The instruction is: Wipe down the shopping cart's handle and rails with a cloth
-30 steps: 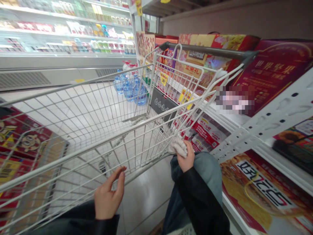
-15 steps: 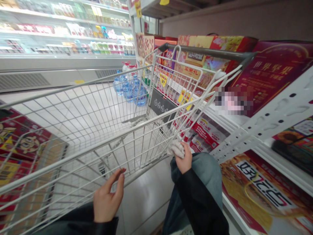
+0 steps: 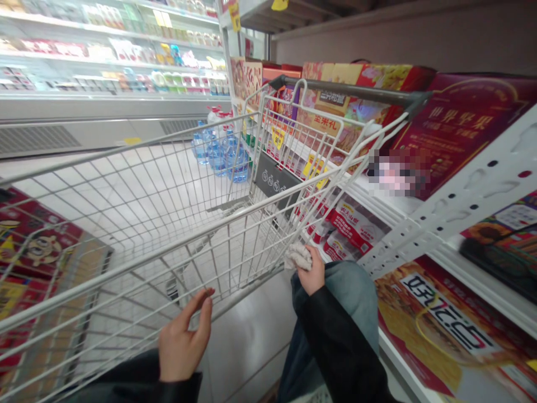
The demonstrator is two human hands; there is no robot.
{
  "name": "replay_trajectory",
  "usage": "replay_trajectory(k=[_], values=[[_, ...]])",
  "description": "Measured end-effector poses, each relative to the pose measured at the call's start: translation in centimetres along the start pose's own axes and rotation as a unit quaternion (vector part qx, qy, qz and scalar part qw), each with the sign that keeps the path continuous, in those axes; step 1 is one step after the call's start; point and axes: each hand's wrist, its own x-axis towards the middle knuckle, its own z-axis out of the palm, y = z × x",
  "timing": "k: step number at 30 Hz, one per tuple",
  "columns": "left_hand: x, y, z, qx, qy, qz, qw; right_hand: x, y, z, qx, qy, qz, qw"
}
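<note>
A white wire shopping cart stands tilted in front of me with its grey handle at the upper right. My left hand rests against the cart's lower side bars, fingers stretched out and together. My right hand grips a crumpled whitish cloth and presses it on the cart's lower rear corner. My knee in blue jeans is raised just right of that hand.
Shelves on the right hold red gift boxes and snack packs. Water bottles stand on the floor beyond the cart. A chilled display case runs along the back. Red boxes sit at the left.
My right hand with the cloth has slid slightly left and up along the cart's corner. The left hand has barely moved.
</note>
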Motion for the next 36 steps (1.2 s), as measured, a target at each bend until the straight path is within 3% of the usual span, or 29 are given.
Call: replay_trajectory(k=[5,15,22,29,36], values=[[-0.7,-0.5,0.3,-0.011,-0.002,-0.012,1.0,2.4,-0.4,-1.2,-0.003,0.083,0.006,0.997],[-0.6,-0.8,0.6,-0.015,0.011,0.001,1.0,-0.2,1.1,0.1,0.009,-0.003,0.047,0.999],[-0.6,-0.6,0.4,-0.026,-0.001,-0.016,1.0,3.4,0.2,-1.8,-0.002,0.076,0.055,0.996],[-0.8,-1.1,0.7,-0.013,-0.002,-0.026,1.0,0.9,0.9,-0.7,0.0,0.008,0.044,0.999],[-1.0,-1.1,0.6,-0.011,-0.002,-0.022,1.0,4.5,-0.7,-2.5,0.0,0.074,0.024,0.997]])
